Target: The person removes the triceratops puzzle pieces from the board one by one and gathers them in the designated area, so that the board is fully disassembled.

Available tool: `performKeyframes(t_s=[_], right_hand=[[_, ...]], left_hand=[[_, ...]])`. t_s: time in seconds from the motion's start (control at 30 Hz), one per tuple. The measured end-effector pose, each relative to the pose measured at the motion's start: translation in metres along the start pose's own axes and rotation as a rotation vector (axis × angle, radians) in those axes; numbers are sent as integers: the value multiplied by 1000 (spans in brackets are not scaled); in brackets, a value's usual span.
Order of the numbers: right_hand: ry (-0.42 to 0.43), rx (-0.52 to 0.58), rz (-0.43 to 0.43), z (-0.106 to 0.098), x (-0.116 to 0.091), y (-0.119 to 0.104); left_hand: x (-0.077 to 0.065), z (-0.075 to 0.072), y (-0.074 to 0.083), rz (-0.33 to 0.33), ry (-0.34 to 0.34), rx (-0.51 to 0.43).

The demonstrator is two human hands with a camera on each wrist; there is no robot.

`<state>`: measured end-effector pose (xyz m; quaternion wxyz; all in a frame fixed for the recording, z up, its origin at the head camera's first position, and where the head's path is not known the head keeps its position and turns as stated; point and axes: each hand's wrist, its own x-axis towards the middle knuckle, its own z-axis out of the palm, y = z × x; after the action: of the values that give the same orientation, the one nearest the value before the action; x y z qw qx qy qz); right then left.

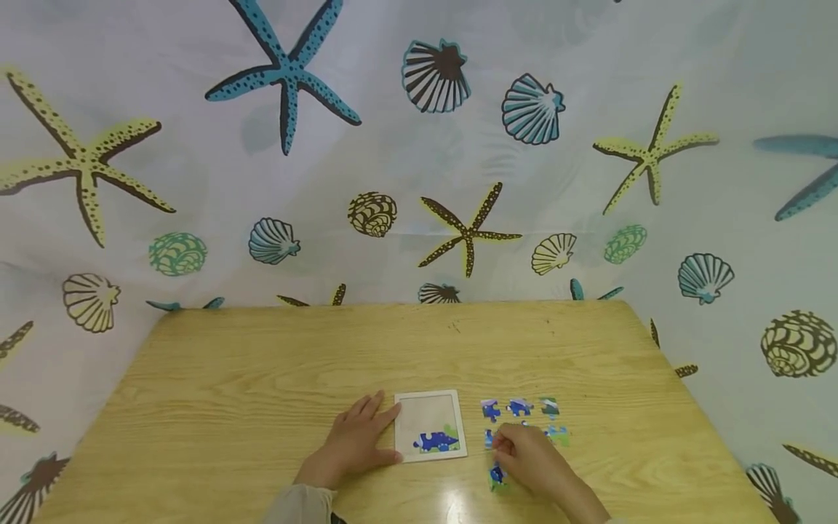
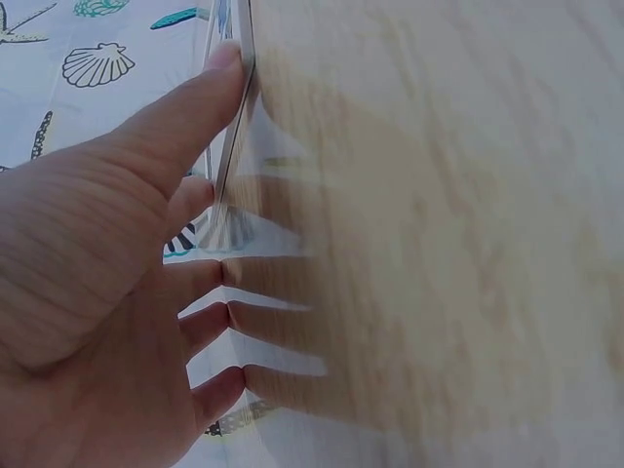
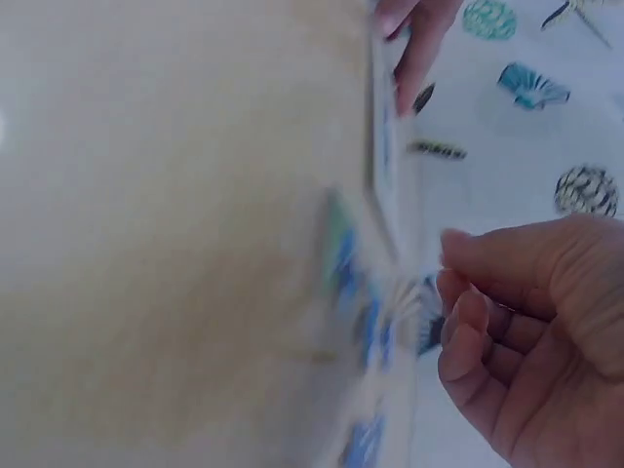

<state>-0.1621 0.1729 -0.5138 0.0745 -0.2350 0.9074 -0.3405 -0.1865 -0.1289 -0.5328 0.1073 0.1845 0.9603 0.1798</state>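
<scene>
A square puzzle tray [image 1: 462, 433] with a pale rim lies on the table, with joined blue and green jigsaw pieces [image 1: 437, 441] at its lower right inside. My left hand [image 1: 356, 442] rests at the tray's left side, fingers spread and thumb at the lower corner; the left wrist view shows that thumb [image 2: 200, 107] against the tray edge. Over the loose pieces to the right, my right hand [image 1: 533, 458] hovers with bent fingers. The right wrist view shows nothing between its thumb and fingertips [image 3: 466, 346]. One blue puzzle piece [image 1: 488, 438] shows beside these fingertips; another [image 1: 497, 477] lies nearer me.
Behind the right hand, several loose jigsaw pieces [image 1: 520, 407] lie in rough rows, partly hidden by it. Bare wooden table [image 1: 262, 378] stretches left of and beyond the tray. A cloth [image 1: 366, 160] printed with starfish and shells hangs around the table's far and side edges.
</scene>
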Motion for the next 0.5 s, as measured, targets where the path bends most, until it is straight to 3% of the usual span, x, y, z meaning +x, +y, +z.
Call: performKeyframes(t_s=[0.13,0.27,0.37,0.5], right_hand=[[-109,29,-60,7,37,-29],[-260,40,-50,24,69,-36],[-310,12,-55,32,79,-35],[-316,-11,-75,36,83,-38]], left_hand=[[-3,-1,-2,1,7,-4],[-6,-1,-1,30,17,-10],[-6,1,-1,43,17,-3],[-5,1,-4,43,35,31]])
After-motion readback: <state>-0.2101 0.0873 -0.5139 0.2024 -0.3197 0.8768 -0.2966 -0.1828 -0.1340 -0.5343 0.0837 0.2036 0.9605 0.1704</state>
